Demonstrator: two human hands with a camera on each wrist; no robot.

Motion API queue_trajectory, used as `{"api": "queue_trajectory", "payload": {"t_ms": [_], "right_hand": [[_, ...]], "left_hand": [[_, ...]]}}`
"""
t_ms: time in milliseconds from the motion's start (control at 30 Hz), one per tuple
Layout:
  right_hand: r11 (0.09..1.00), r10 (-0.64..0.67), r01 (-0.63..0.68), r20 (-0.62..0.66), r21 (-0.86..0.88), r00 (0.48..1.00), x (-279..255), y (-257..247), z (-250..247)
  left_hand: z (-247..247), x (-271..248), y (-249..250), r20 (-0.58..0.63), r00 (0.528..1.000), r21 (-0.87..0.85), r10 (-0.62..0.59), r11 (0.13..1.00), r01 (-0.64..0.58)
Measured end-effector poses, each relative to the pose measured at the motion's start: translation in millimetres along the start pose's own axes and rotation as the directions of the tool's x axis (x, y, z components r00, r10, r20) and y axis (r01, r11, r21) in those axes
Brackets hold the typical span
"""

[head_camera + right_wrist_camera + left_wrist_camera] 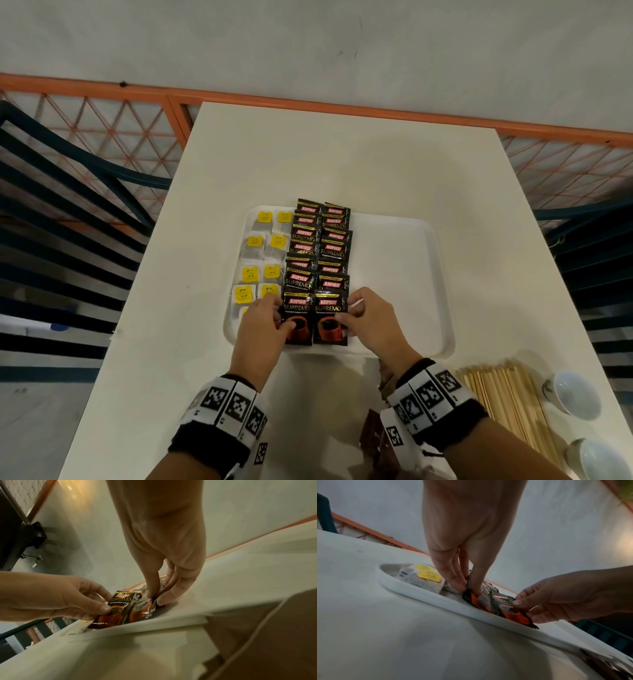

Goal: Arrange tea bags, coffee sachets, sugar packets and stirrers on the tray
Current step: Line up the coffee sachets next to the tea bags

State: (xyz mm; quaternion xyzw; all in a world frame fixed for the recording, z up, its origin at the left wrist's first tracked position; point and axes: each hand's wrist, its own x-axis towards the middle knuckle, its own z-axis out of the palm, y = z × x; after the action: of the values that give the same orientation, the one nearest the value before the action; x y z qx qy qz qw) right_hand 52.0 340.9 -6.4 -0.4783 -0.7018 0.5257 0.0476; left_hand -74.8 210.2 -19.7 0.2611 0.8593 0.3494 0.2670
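A white tray [404, 260] lies mid-table. Its left side holds two columns of tea bags [255, 241] with yellow tags. Beside them run two overlapping columns of black coffee sachets [320, 246]. At the tray's near edge my left hand [270, 318] pinches the left front sachet [297, 317] between thumb and fingers; the same left sachet [118, 609] shows in the right wrist view. My right hand [356, 317] pinches the right front sachet [329, 318], also the right sachet [510, 608] in the left wrist view. Wooden stirrers [507, 401] lie on the table at the near right.
Two white cups [575, 394] stand at the near right table edge beside the stirrers. Brown packets [375, 431] lie under my right wrist. The tray's right half [394, 274] is bare. Dark chairs [68, 212] flank the table; an orange railing runs behind.
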Motion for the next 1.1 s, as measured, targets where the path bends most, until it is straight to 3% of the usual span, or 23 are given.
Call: {"api": "queue_trajectory", "payload": {"t_ms": [233, 367, 500, 767, 933, 1100], "right_hand": [[0.993, -0.042, 0.040, -0.015, -0.115, 0.999, -1, 2, 0], [0.981, -0.065, 0.061, -0.015, -0.184, 0.998, -6, -1, -10], [0.956, -0.119, 0.117, 0.011, -0.268, 0.993, -23, 3, -35], [0.875, -0.120, 0.157, 0.109, -0.457, 0.987, -90, 44, -87], [0.678, -0.174, 0.335, 0.300, -0.654, 0.938, -132, 81, -96], [0.342, -0.096, 0.386, 0.377, -0.857, 0.921, -147, 113, -92]], "left_hand": [[1, -1, -6, -0.026, 1.000, 0.004, 0.013, 1.000, -0.013], [-6, -9, -3, -0.009, 0.996, 0.044, 0.090, 0.995, -0.089], [-8, -25, 2, 0.186, 0.965, 0.003, 0.187, 0.982, -0.191], [21, -67, 12, 0.511, 0.823, 0.092, 0.246, 0.937, -0.337], [46, -92, 22, 0.695, 0.657, 0.158, 0.291, 0.830, -0.535], [71, -116, 31, 0.761, 0.572, 0.300, 0.305, 0.616, -0.728]]}}
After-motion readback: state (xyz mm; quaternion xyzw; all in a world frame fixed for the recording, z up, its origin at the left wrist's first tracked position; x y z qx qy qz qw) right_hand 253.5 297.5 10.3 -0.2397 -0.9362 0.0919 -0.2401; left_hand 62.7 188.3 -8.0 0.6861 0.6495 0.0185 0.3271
